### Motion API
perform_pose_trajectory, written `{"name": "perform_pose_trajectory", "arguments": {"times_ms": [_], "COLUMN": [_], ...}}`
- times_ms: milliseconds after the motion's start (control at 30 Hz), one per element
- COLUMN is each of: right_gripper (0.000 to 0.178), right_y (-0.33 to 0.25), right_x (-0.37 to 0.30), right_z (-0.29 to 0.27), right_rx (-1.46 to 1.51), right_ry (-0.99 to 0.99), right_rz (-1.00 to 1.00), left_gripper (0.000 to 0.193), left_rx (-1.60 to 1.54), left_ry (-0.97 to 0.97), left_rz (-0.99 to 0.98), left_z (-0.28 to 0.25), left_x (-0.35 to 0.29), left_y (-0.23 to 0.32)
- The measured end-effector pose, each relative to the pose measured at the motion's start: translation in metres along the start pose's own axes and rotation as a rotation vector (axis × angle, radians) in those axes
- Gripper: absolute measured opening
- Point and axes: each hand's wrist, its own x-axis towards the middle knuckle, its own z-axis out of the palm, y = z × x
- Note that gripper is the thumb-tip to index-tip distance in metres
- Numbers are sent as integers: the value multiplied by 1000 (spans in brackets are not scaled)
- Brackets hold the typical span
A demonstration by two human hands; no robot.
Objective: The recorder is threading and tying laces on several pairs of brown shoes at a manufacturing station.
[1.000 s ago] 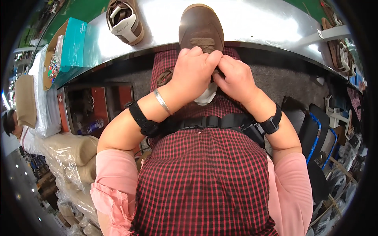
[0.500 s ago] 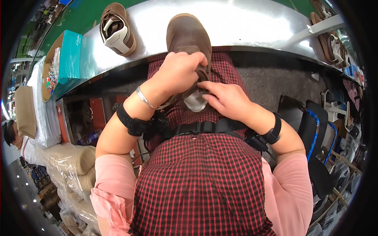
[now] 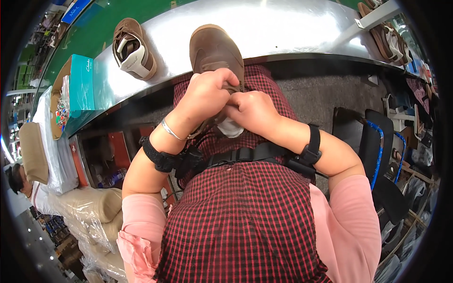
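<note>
A brown lace-up shoe [image 3: 217,49] lies over my lap, its toe pointing away toward the metal bench and its pale heel end [image 3: 230,128] near me. Over its lacing area, my left hand [image 3: 206,95] is closed in a pinch on the brown shoelace. My right hand [image 3: 255,111] meets it there, thumb and fingers pressed together on the lace too. The fingers hide most of the lace and the shoe's opening. A matching brown shoe with a white heel panel [image 3: 134,49] stands on the bench to the left.
The shiny metal bench [image 3: 292,28] spans the far side. At left are a teal box [image 3: 82,87] holding small items and plastic-wrapped beige rolls [image 3: 89,200]. More shoes [image 3: 389,40] sit at far right, above a black chair [image 3: 377,146]. A person [image 3: 21,181] is at far left.
My right hand has moved up and left, from spread fingers by the shoe's opening to a pinch against my left hand. The view has shifted slightly.
</note>
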Motion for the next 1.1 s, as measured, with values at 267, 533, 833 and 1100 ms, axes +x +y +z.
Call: {"name": "perform_pose_trajectory", "arguments": {"times_ms": [267, 533, 833, 1100], "right_gripper": [17, 10, 36, 41], "right_y": [24, 142, 104, 27], "right_x": [-56, -163, -71, -37], "right_z": [-89, -156, -104, -20], "right_rx": [-174, -479, -386, 387], "right_ry": [-369, -618, -74, -182], "right_rz": [-319, 720, 34, 67], "left_gripper": [20, 14, 15, 30], "left_rx": [-548, -558, -21, 456], "left_ry": [204, 226, 355, 251], "left_rz": [-36, -154, 126, 164], "left_z": [-47, -36, -1, 27], "left_x": [-30, -68, -87, -83], "left_y": [-15, -78, -48, -51]}}
